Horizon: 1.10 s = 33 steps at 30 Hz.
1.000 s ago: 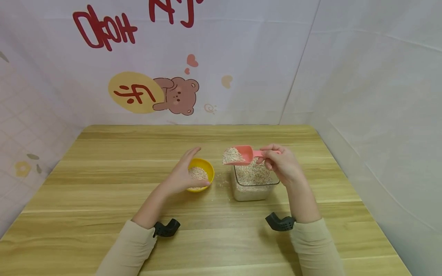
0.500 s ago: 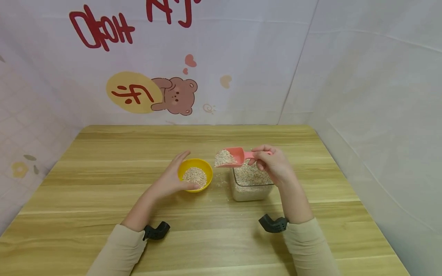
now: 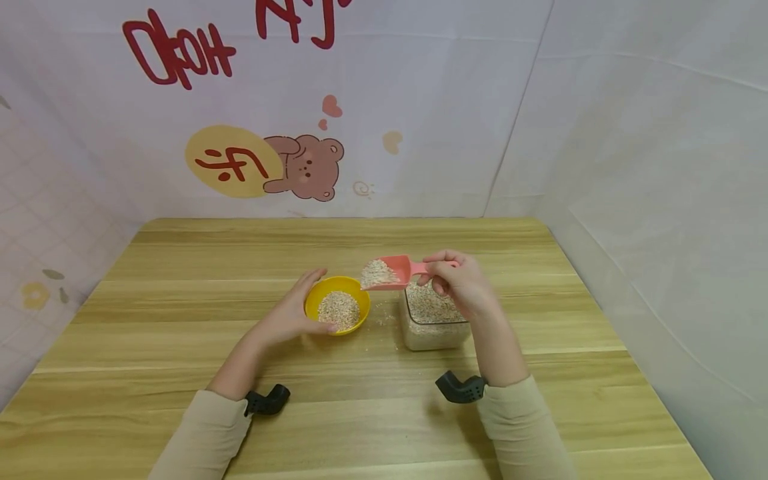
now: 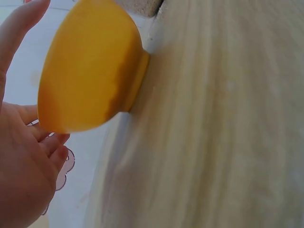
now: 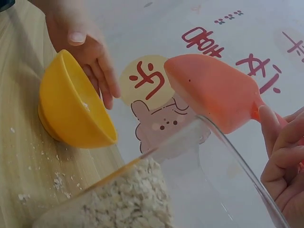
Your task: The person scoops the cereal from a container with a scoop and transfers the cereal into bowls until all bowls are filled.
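Between the tabletop's side edges, my left hand spreads, relaxed, around the yellow bowl while my right hand grips the pink scoop by its handle.

One bowl, one scoop, one container, one table.
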Motion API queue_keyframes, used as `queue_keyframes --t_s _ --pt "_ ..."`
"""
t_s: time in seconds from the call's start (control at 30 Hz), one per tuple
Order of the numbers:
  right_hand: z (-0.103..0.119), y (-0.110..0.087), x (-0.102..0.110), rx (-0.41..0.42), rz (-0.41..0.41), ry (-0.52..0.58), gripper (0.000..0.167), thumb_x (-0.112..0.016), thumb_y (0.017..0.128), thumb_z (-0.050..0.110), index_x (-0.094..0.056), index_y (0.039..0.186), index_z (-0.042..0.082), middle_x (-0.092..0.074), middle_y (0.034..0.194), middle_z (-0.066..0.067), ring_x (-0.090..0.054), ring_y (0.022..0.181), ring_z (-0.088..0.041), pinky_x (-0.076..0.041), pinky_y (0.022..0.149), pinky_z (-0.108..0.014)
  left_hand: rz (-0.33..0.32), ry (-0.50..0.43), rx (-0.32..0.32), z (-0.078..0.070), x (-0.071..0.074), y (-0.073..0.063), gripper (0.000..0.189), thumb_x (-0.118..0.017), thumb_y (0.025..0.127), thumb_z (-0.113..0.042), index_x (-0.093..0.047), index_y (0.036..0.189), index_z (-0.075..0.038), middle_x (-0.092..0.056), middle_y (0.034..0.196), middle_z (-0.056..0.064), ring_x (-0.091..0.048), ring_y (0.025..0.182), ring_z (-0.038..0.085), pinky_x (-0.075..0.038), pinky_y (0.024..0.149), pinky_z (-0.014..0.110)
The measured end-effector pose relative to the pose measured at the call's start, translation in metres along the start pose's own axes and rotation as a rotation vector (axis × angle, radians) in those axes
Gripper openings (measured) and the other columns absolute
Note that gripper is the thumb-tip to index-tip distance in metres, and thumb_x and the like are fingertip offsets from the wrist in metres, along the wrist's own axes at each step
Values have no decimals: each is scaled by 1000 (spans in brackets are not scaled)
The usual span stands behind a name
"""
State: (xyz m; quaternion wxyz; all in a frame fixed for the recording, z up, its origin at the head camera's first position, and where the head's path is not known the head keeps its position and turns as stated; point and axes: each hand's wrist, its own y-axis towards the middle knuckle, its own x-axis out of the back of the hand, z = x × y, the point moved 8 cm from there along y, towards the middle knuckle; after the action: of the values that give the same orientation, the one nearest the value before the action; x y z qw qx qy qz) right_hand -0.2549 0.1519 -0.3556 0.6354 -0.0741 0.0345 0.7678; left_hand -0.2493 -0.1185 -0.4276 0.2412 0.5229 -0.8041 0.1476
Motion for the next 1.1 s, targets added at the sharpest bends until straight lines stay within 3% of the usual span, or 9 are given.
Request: queue_keyframes --t_s 0.27,0.57,0.93,1.1 --pt "-2 4 -9 -9 1 -46 12 -55 90 -2 -58 100 -7 -66 65 -8 -44 46 -10 -32 46 -20 29 -9 -32 4 -3 -2 120 -89 63 -38 -16 152 -4 -16 156 15 -16 141 34 -16 110 57" --pt "-3 7 -16 -18 22 -62 25 -55 90 -2 -53 110 -17 -66 66 -9 -44 46 -10 -34 46 -20 51 -18 -16 7 -5 -2 121 -89 64 -35 -14 153 -4 -15 156 18 -15 141 37 -15 109 58" --pt "-8 10 -22 -57 -40 -193 20 -61 85 1 -63 104 -6 -68 74 -19 -46 46 -13 -39 47 -22 52 -30 8 11 -6 -3 119 -89 64 -34 -15 153 -6 -15 155 19 -19 139 38 -17 108 59" --pt "-11 13 -29 -66 -4 -215 24 -58 86 0 -60 108 -9 -67 72 -17 -46 46 -11 -37 47 -22 52 -32 16 12 -6 -4 119 -89 63 -37 -16 153 -6 -15 155 19 -19 139 39 -18 108 60"
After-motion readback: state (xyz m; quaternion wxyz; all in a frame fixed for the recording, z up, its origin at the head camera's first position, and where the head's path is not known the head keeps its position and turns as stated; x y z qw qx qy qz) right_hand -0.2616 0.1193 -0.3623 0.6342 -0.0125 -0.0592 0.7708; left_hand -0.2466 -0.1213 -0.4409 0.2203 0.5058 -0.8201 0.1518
